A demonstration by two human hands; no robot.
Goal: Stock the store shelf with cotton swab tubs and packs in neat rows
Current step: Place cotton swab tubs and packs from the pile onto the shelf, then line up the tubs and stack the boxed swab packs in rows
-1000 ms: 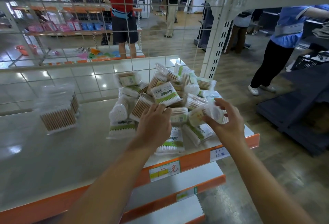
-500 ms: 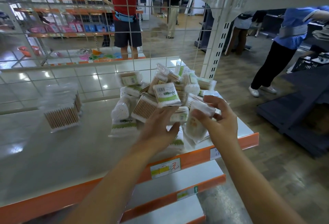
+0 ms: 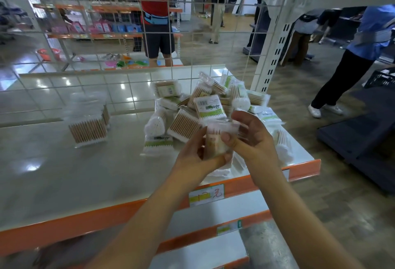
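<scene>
A loose heap of cotton swab packs (image 3: 205,106) lies at the right end of the grey shelf (image 3: 85,172). Both hands hold one clear swab pack (image 3: 215,140) upright just above the heap's near edge. My left hand (image 3: 196,157) grips its lower left side, fingers curled under it. My right hand (image 3: 250,138) pinches its upper right side, thumb on the front. A short row of clear swab packs (image 3: 88,129) stands upright at the shelf's left middle.
A wire grid back panel (image 3: 136,40) closes the shelf's far side. A white upright post (image 3: 275,55) stands at the right rear. An orange front rail with a price tag (image 3: 206,197) edges the shelf. A person in blue (image 3: 367,40) stands on the right.
My right hand lifted a clear pack from the heap and brought it left. My left hand came off the pile and took hold of the same pack.
</scene>
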